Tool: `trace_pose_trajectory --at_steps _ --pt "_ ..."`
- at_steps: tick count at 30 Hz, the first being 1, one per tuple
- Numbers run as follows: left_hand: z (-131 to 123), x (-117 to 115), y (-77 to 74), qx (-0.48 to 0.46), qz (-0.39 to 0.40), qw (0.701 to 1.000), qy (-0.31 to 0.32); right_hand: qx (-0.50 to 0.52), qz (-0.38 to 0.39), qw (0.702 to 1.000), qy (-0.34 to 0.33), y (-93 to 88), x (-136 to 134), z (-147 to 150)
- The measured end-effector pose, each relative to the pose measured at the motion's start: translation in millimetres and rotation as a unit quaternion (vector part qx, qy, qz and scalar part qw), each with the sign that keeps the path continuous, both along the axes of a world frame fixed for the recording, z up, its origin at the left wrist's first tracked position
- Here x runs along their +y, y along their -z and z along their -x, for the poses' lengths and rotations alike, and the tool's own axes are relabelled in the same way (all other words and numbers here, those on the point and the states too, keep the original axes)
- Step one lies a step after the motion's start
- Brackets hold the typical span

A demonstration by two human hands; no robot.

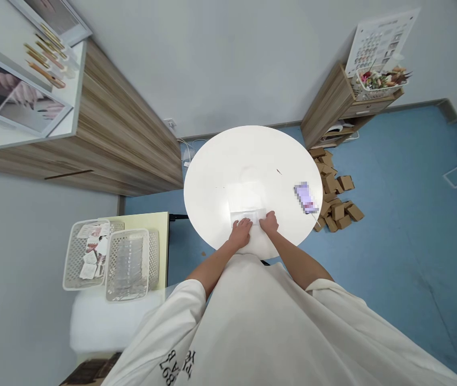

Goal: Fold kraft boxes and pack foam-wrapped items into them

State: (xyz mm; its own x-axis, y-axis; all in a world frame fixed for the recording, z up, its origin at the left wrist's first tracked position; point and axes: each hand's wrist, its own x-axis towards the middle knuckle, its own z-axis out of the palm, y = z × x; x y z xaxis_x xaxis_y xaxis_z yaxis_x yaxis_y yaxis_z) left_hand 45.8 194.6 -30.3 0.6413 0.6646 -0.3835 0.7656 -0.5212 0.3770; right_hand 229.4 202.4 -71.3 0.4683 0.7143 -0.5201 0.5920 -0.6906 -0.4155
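A round white table [220,161] stands in front of me. My left hand [240,231] and my right hand [269,221] rest side by side near its front edge. Both hold the near edge of a small clear flat packet [248,216], fingers curled over it. More pale, washed-out flat material [245,196] lies just beyond the packet; glare hides its detail.
A blurred purple object [305,197] lies on the table's right side. Two white mesh baskets [127,262] sit on a yellow side table at my left. Several small cardboard boxes [336,195] lie on the blue floor at right. Wooden cabinets stand left and back right.
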Motion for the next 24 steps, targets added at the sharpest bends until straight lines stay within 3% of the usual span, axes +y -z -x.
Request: trace_pose_trajectory --at_steps 4,11,17,21,24 --pt "5 5 -1.6 -0.035 0.025 0.999 -0.015 0.055 -0.012 0.998 -0.006 -5.6 -2 -1" --pt "10 6 -0.4 -0.102 0.087 0.985 -0.112 0.109 -0.041 0.980 -0.160 -21.6 -6 18" --pt "11 3 0.9 -0.144 0.101 0.972 -0.158 0.124 -0.021 0.972 -0.198 -22.4 -1 23" --pt "14 0 5.6 -0.146 0.071 0.948 -0.273 0.059 -0.002 0.962 -0.266 -24.9 7 29" --pt "19 3 12.6 -0.111 0.064 0.907 -0.401 0.008 0.024 0.955 -0.294 -25.2 9 38"
